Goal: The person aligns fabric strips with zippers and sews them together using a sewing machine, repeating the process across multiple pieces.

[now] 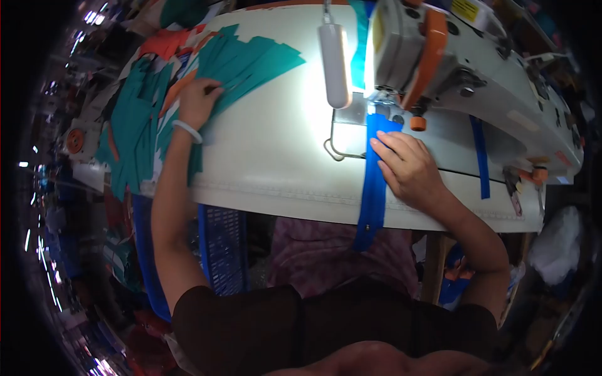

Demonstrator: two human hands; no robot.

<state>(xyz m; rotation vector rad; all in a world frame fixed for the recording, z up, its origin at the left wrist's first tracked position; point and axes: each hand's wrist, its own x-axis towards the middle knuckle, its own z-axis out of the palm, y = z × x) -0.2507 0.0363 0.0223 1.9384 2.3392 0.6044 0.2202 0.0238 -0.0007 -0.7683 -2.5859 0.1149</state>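
Observation:
A blue zipper strip (374, 188) runs from under the sewing machine's presser foot (384, 103) toward me and hangs over the table's front edge, with a small slider near its lower end. My right hand (411, 164) lies on this strip just in front of the foot, fingers stretched out and pressing it from above. At the left, my left hand (197, 103) reaches over a fanned pile of green fabric strips (254, 62). Thumb and fingers are curled together at the near side of the pile, pinching at a strip; the fingertips' exact hold is partly hidden.
More green strips (135, 119) and orange-red fabric (164, 42) lie at the table's left. A lamp (336, 66) hangs beside the machine head (461, 69). Another blue strip (480, 156) and small snips (514, 194) lie right. A blue basket (224, 250) stands below the table.

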